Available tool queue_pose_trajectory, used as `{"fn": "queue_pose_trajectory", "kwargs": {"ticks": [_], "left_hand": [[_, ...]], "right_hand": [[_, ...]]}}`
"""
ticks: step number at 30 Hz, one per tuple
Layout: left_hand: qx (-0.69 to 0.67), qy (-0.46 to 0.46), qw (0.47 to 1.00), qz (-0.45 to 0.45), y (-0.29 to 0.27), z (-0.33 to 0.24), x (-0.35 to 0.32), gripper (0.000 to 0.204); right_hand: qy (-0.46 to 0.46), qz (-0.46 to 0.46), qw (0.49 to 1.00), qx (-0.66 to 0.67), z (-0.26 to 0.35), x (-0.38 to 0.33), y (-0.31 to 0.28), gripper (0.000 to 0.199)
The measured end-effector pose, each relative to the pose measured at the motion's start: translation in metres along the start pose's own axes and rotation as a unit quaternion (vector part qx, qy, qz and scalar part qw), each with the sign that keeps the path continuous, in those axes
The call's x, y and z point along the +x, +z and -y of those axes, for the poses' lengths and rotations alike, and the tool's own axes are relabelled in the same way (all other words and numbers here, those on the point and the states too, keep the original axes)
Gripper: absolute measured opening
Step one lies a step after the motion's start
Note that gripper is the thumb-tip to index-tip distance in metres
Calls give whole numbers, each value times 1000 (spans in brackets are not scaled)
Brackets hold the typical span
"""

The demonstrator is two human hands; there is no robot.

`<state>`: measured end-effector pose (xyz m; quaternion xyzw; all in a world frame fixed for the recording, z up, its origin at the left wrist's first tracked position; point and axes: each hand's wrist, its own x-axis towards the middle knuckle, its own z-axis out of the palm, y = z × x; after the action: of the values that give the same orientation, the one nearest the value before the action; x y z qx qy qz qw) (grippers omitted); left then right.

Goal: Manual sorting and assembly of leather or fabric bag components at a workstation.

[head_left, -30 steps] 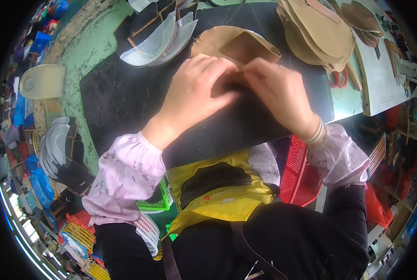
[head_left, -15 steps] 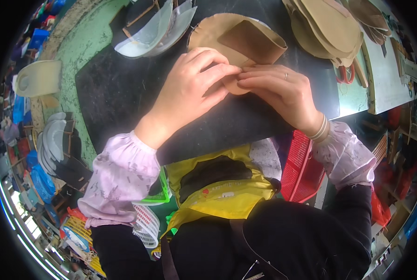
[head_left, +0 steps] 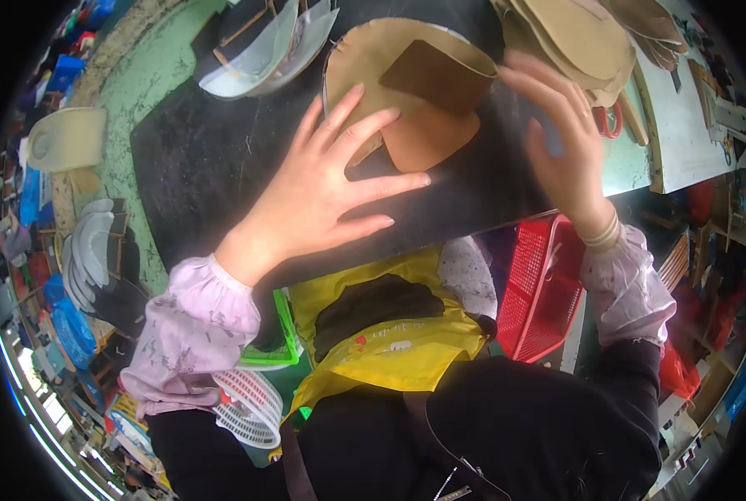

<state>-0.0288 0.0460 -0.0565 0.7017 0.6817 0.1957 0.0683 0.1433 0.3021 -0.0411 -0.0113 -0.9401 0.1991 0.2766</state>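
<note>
A tan leather piece (head_left: pixel 371 63) lies on the black work mat (head_left: pixel 214 159), with a dark brown patch (head_left: pixel 436 75) on top and a lighter brown patch (head_left: pixel 427 138) at its near edge. My left hand (head_left: pixel 327 188) lies flat with fingers spread, its fingertips on the tan piece and beside the lighter patch. To the right of the patches, my right hand (head_left: pixel 561 142) hovers with its fingers apart and holds nothing. It is close to the stack of tan leather pieces (head_left: pixel 573 37).
White curved shoe parts (head_left: pixel 264 50) lie at the back left of the mat. A red basket (head_left: pixel 540 288) hangs below the table edge on the right, and a green basket (head_left: pixel 273 346) on the left. Red-handled scissors (head_left: pixel 611 121) rest by the stack. More shoe parts (head_left: pixel 89 259) sit at the far left.
Both hands were pressed together on the brown patches. They have since lifted and spread apart, the left staying flat on the tan piece and the right moving off to the right.
</note>
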Motion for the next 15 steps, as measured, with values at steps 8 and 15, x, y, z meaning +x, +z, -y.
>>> {"fn": "queue_pose_trajectory", "kwargs": {"ticks": [8,15], "left_hand": [[47,-137,974,-174,6,-14,17,71],[-291,-136,910,-263,-50,-22,28,25]], "right_hand": [[-91,66,989,94,-11,47,17,39],[65,188,932,304,-8,45,-20,31]]}}
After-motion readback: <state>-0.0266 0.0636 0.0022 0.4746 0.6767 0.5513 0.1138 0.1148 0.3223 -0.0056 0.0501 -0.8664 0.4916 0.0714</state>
